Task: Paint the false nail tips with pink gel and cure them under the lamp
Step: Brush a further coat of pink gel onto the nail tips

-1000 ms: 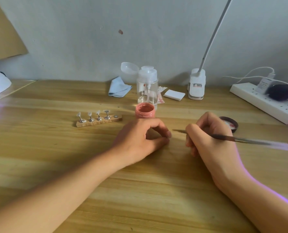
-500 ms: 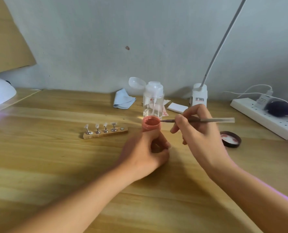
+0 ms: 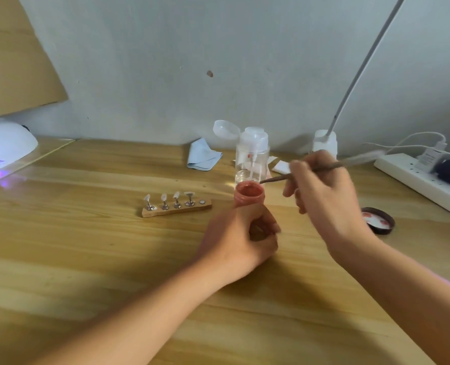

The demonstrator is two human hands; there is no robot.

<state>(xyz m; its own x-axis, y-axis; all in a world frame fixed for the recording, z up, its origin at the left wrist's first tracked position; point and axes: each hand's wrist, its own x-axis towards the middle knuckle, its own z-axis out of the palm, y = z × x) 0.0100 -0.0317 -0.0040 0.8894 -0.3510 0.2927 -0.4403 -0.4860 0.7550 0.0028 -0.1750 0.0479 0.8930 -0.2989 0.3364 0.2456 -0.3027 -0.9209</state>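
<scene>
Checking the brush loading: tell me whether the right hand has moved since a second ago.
Yes. The right hand has moved farther from the person, up to the pink gel jar; the brush tip now meets the jar's rim.

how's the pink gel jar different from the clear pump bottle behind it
The pink gel jar is short and opaque; the pump bottle is taller, clear, white-topped. The pink gel jar is lidless, gel exposed; the pump bottle has its top on, flip cap hinged back. The brush in the right hand points its tip at the jar's rim, not the pump bottle. Both stand upright.
</scene>
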